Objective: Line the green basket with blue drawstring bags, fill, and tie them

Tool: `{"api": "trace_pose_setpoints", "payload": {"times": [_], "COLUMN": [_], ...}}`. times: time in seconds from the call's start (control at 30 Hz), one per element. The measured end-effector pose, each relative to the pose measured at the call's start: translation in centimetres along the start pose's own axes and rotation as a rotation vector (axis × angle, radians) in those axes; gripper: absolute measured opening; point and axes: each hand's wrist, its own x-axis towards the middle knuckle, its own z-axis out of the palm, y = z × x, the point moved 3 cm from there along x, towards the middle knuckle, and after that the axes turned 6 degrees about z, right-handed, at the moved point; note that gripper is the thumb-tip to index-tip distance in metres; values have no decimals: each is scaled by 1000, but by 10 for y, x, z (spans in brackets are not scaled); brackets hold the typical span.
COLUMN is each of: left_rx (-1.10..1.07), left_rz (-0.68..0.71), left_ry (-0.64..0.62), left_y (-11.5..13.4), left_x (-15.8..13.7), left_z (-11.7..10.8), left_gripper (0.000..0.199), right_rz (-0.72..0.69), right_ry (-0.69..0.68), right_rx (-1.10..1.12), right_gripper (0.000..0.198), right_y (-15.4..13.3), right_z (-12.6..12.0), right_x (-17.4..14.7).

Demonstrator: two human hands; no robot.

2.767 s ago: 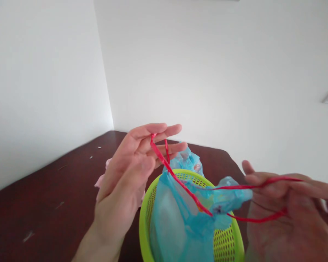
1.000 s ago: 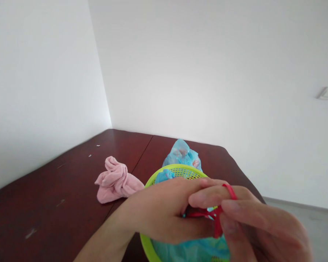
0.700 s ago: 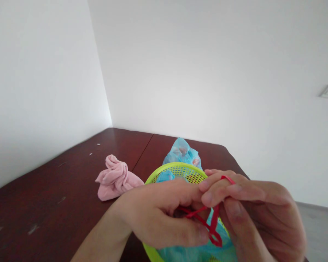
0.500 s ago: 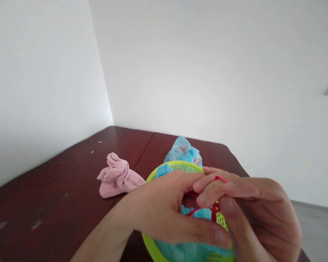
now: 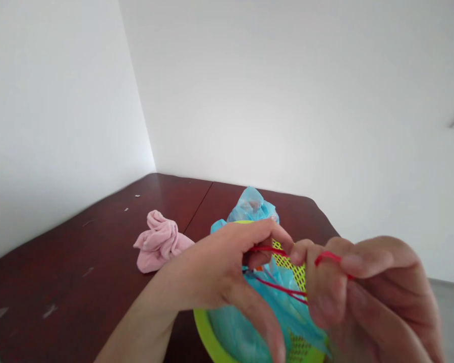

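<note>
My left hand (image 5: 219,272) and my right hand (image 5: 359,297) are close together above a lime green mesh basket (image 5: 206,333). Both pinch the red drawstring (image 5: 278,287) of a blue plastic bag (image 5: 242,327) that sits inside the basket. The string runs taut between my left fingertips and my right forefinger, where a loop wraps over the finger. My hands hide most of the basket and the bag's mouth.
A crumpled pink cloth (image 5: 161,242) lies on the dark red-brown table (image 5: 60,267) left of the basket. A second bunched blue bag (image 5: 251,206) sits behind the basket. White walls meet in a corner at the back left; the table edge drops off at the right.
My hands came together from holding the drawstring loops wide apart. Over the last second they worked the string between the fingers, and now pull slightly apart, stretching it.
</note>
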Motion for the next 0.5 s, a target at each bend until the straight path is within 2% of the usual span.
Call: {"api": "trace_pose_setpoints", "payload": {"times": [0.03,0.1,0.17,0.23,0.3,0.4,0.5], "left_rx": [28,94,174,215,199,169,168], "left_rz": [3,29,77,150,252,423,492], "left_ry": [29,128,230,293,309,356,465], "left_y": [1,6,13,21,28,36,37], "left_x": [-3,-9,-13,-15,-17,-25,-38], "left_z": [-5,-16,-21,-21,-16,-13,-17], "left_gripper": [71,51,30,24,22,21,26], "right_rz": [39,86,100,148,226,352,453], "right_ry": [8,65,150,178,79,-191,-415], "right_rx": [76,212,222,143,25,-204,-481], "right_gripper": [20,17,13,9,13,29,38], "right_y": [0,1,4,8,13,22,34], "right_z": [-4,-9,-10,-6,0,0,-7], "right_x": [3,9,11,10,8,6,6]}}
